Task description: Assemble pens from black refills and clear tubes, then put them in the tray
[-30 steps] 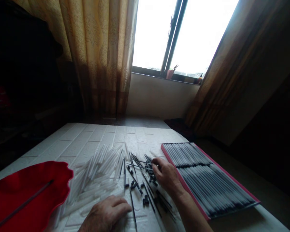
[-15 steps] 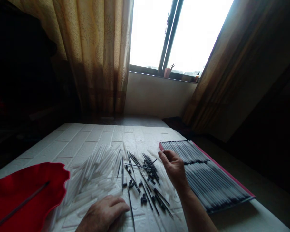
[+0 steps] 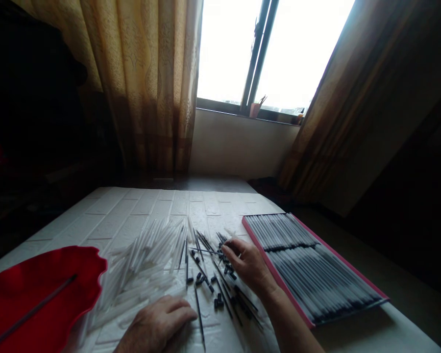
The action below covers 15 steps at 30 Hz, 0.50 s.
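Clear plastic tubes lie in a loose heap left of centre on the white brick-patterned table. Thin dark rods and small black caps are scattered in the middle. My right hand is over the upper end of the dark rods, its thumb and fingers pinched together; what is between the fingertips is too small to make out. My left hand rests palm down at the near edge, beside the tubes and close to one dark rod. A pink-edged tray at the right holds two rows of filled tubes.
A red scalloped dish with a long thin rod across it stands at the left front. Behind the white table are curtains and a window with a small pot on its sill.
My right hand has moved left from the tray's edge to the dark rods, uncovering the tray's left side. My left hand has barely moved.
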Tool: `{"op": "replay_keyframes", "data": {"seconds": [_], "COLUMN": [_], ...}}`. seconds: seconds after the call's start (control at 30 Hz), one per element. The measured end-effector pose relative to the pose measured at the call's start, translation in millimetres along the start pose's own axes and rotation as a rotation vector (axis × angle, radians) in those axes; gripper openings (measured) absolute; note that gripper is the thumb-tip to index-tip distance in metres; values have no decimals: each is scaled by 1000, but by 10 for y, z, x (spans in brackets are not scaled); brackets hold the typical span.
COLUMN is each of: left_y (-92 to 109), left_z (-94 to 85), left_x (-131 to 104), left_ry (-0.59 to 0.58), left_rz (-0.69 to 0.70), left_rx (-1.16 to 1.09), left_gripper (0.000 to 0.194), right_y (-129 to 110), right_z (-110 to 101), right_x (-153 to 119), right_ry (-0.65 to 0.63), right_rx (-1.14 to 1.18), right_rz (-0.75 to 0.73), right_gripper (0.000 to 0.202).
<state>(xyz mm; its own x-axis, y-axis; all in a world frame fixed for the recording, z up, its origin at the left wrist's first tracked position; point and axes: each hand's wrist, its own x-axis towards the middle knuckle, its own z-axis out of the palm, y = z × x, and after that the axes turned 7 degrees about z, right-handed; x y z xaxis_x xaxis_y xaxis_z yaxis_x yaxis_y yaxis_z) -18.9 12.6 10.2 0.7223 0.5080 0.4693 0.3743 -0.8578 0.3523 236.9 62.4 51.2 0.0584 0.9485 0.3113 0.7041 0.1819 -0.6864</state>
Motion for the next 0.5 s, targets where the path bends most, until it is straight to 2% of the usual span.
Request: {"op": "replay_keyframes", "data": {"seconds": [0.13, 0.27, 0.37, 0.5], "left_y": [-33, -83, -142, -260], "left_z": [0, -35, -65, -72], "left_x": [-14, 11, 17, -17], "left_ry": [9, 88, 134, 183], "left_rz": [4, -2, -22, -43], "left_rx": [-19, -27, 68, 267], "left_gripper": [29, 31, 34, 28], "right_y": [92, 172, 217, 267], "right_z": [-16, -13, 15, 33], "right_x": [40, 93, 124, 148], "right_ry": [109, 160, 166, 192], "right_rx": [189, 493, 639, 686], "right_rz": [30, 142, 232, 277], "right_gripper": [37, 47, 53, 53]}}
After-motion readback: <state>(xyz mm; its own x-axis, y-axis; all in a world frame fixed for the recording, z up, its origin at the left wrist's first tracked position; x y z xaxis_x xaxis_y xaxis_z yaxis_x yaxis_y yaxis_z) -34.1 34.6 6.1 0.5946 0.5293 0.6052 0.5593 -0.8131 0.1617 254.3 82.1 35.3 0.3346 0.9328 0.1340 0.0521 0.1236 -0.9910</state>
